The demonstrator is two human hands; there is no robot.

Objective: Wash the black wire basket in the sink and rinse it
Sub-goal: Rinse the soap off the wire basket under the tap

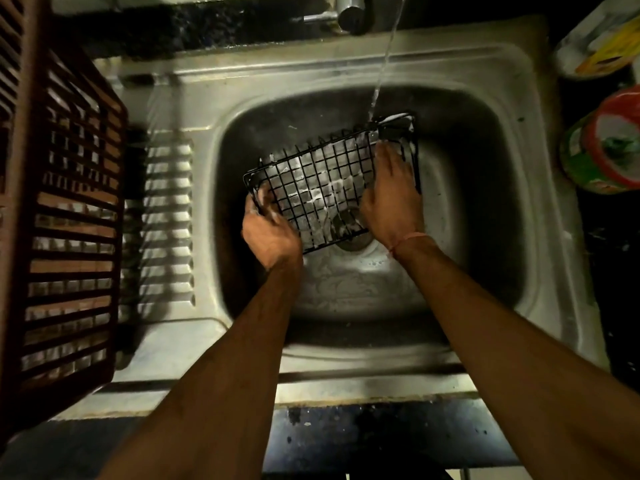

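steel sink (485,81) | drainboard: brown slatted crate (59,216) | counter: containers (602,140)

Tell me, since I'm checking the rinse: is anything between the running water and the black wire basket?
Nothing visible. The water stream falls straight onto the far right corner of the black wire basket, which the left hand grips and the right hand rests on.

Both arms outstretched, left hand (268,225) with fingers curled, right hand (391,199) with fingers flat, extended.
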